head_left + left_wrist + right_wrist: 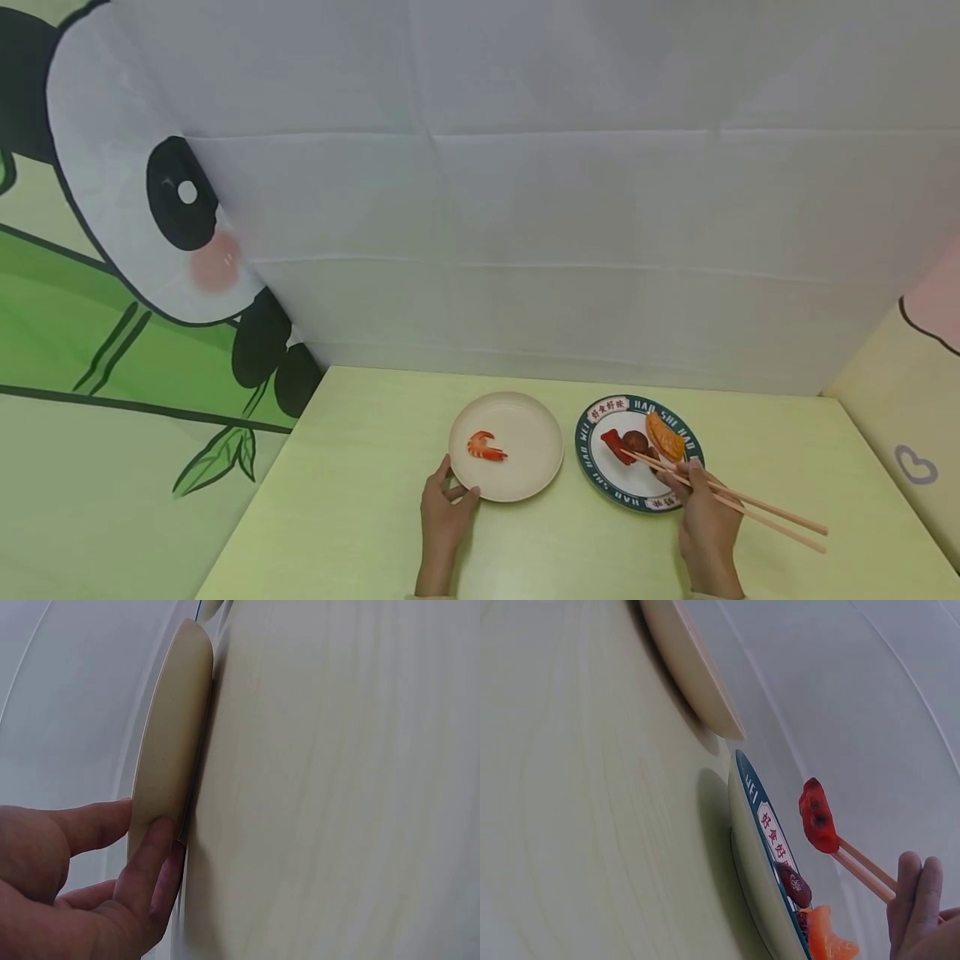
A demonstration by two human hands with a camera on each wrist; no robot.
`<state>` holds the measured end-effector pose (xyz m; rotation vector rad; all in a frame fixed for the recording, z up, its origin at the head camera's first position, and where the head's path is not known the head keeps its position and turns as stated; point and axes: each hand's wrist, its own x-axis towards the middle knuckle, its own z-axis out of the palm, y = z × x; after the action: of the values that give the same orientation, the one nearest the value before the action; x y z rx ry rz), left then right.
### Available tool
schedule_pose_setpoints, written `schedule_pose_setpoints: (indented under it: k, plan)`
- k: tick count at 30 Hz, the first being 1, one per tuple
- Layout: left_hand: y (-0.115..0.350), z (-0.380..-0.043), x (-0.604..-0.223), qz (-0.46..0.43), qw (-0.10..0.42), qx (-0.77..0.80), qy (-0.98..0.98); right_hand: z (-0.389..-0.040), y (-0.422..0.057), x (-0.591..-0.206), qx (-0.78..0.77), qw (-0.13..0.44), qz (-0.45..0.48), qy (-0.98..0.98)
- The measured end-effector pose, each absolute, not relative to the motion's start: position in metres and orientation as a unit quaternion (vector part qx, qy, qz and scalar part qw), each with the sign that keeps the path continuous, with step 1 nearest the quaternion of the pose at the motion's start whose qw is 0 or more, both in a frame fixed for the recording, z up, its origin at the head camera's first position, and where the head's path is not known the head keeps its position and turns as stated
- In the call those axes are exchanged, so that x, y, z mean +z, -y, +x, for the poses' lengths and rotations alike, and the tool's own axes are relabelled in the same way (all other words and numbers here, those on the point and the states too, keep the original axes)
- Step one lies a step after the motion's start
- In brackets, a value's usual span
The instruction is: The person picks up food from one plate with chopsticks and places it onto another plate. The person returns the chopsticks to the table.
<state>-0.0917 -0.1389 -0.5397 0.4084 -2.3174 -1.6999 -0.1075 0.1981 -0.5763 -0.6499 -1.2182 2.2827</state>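
Note:
My left hand (447, 508) pinches the near-left rim of a cream plate (525, 425), thumb and fingers at its edge. A cooked shrimp (487, 447) lies on that plate. My right hand (708, 517) holds a pair of wooden chopsticks (787, 514) over the green-rimmed plate (624, 483). Between their tips is a red piece of food with dark spots (817, 817), raised above the plate in the right wrist view. Still on the plate are an orange segment-like piece (665, 437) and dark brown round pieces (635, 441), partly covered by the chopsticks.
Both plates stand side by side on a pale yellow table (360, 500), a narrow gap between them. A white cloth wall (525, 208) rises behind the table's back edge. Printed panels with a cartoon panda (142, 233) and a heart (916, 465) flank it.

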Motion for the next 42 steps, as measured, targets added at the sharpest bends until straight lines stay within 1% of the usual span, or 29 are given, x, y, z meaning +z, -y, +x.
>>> schedule_pose_setpoints:
  k: [5, 9, 12, 17, 23, 32, 35, 42]
  plan:
    - [0.139, -0.093, -0.538, 0.146, 0.115, -0.582, 0.791, -0.111, -0.202, -0.585, 0.845, 0.242, -0.249, 0.406]
    - [0.139, -0.093, -0.538, 0.147, 0.112, -0.582, 0.792, -0.108, -0.204, -0.585, 0.846, 0.243, -0.227, 0.416]
    - [0.139, -0.093, -0.539, 0.144, 0.110, -0.583, 0.792, -0.104, -0.204, -0.581, 0.838, 0.237, -0.221, 0.438]
    - [0.139, -0.092, -0.540, 0.145, 0.106, -0.583, 0.793, -0.100, -0.204, -0.575, 0.819, 0.218, -0.266, 0.459]
    - [0.139, -0.091, -0.539, 0.147, 0.104, -0.584, 0.791, -0.093, -0.202, -0.564, 0.824, 0.219, -0.272, 0.446]
    - [0.139, -0.091, -0.538, 0.146, 0.101, -0.585, 0.791, -0.081, -0.193, -0.530, 0.825, 0.208, -0.313, 0.422]
    - [0.139, -0.091, -0.538, 0.149, 0.102, -0.582, 0.793, -0.080, -0.193, -0.527, 0.816, 0.206, -0.324, 0.433]
    - [0.139, -0.092, -0.540, 0.149, 0.104, -0.581, 0.793, -0.078, -0.195, -0.532, 0.808, 0.226, -0.306, 0.449]
